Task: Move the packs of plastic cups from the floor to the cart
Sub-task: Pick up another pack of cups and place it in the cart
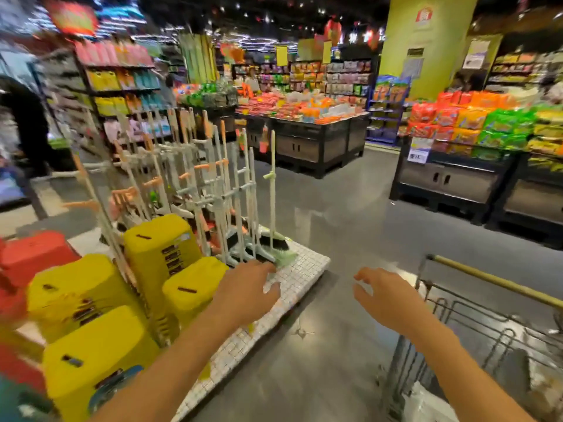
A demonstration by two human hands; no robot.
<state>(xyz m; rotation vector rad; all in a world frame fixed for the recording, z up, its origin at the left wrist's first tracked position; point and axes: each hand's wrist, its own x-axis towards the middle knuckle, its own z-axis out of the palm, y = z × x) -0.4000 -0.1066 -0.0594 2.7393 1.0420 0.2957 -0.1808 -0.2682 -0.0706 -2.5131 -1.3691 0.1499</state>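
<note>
In the head view, both my arms reach forward over the grey shop floor. My left hand is palm down with the fingers relaxed and a little spread. It holds nothing and hangs over the edge of a low white platform with a small square pattern. I cannot tell if the fingertips touch the platform, because the picture is blurred there. My right hand is also palm down, with the fingers loosely bent, and nothing is between them. It is above the bare floor, just beside the near end of the cart's handle. The cart is at my right, in the lower right corner, a wire basket with a yellowish handle bar across its top. Low inside the cart lies a pale plastic bundle, but it is too blurred to say if it is a pack of cups. On the platform at my left stand several yellow plastic stools, in stacks, and a red stool is behind them. Beyond the stools is a rack of brooms with white and orange handles, standing upright. Farther away I see display tables full of bright packets, a green pillar, and on the far left a person in dark clothes.
</note>
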